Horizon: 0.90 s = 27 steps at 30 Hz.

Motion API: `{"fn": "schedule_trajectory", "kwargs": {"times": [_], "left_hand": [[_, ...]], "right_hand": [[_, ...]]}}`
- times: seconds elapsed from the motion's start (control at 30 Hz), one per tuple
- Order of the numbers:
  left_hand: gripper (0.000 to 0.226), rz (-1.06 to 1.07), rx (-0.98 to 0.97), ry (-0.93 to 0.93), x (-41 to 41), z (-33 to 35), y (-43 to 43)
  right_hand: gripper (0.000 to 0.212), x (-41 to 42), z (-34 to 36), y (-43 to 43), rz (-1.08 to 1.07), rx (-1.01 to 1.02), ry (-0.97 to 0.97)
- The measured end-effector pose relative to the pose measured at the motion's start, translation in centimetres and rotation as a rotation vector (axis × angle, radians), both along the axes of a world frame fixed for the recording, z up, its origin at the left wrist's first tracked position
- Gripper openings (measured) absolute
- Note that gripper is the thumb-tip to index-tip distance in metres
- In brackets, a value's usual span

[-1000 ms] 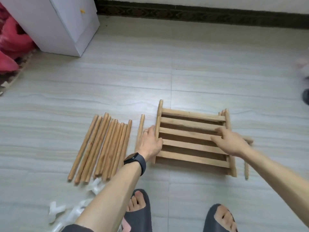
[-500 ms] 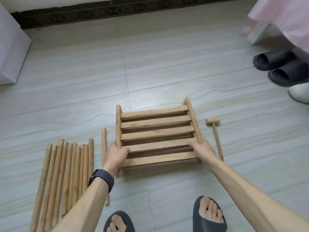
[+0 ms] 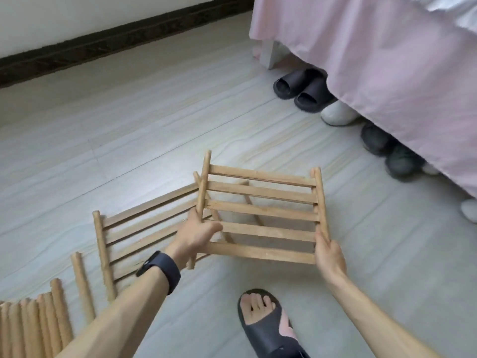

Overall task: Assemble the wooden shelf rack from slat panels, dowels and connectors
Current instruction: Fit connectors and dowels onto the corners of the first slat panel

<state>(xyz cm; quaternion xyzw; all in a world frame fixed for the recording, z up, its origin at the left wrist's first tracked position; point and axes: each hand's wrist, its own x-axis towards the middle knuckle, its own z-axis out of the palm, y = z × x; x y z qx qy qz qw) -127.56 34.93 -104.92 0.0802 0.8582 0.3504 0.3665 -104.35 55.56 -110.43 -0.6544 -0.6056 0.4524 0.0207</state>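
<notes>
Both hands, left [image 3: 196,235] and right [image 3: 328,255], grip a slat panel [image 3: 260,211] at frame centre. Another panel [image 3: 144,228] lies lower left. Dowels [image 3: 38,324] fill the bottom-left corner.

We see two slat panels.
The raised panel [image 3: 260,210], five slats between round rails, tilts in mid-air; the flat panel [image 3: 103,254] lies at its eight o'clock, dowels [image 3: 38,329] beyond.

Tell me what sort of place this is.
Probably a bedroom at home: a pink bedspread hangs down nearly to the floor, dark slippers sit tucked under it, and the tiled floor meets a dark skirting board.
</notes>
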Motion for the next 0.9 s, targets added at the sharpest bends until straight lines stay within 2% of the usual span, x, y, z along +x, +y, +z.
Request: {"fn": "schedule_trajectory", "kwargs": {"times": [0.27,0.43,0.5,0.57,0.63,0.7,0.83,0.9], "left_hand": [[0.057,-0.105,0.171,-0.319,12.5,-3.4,12.9],[0.050,-0.186,0.186,-0.502,16.9,-3.8,15.6],[0.060,-0.188,0.201,-0.530,17.9,-4.1,16.0],[0.077,-0.169,0.197,-0.562,18.5,-4.3,16.0],[0.079,-0.178,0.181,-0.593,19.0,-4.3,16.1],[0.068,-0.214,0.150,-0.587,19.4,-4.0,16.2],[0.018,-0.362,0.103,-0.564,19.0,-1.9,16.1],[0.027,-0.475,0.060,-0.490,17.5,-0.6,15.5]], "right_hand": [[0.080,18.0,-1.4,4.5,-0.432,-0.028,-0.075],[0.084,23.2,-2.3,5.3,-0.547,-0.047,-0.099],[0.079,24.1,-2.8,5.6,-0.559,-0.056,-0.097],[0.071,24.6,-3.1,5.8,-0.554,-0.055,-0.109],[0.065,24.4,-3.1,6.1,-0.519,-0.013,-0.181],[0.062,23.8,-2.6,6.3,-0.445,0.048,-0.312],[0.069,21.0,-0.7,5.4,-0.226,0.189,-0.455],[0.067,18.6,0.2,4.2,-0.063,0.291,-0.482]]}}
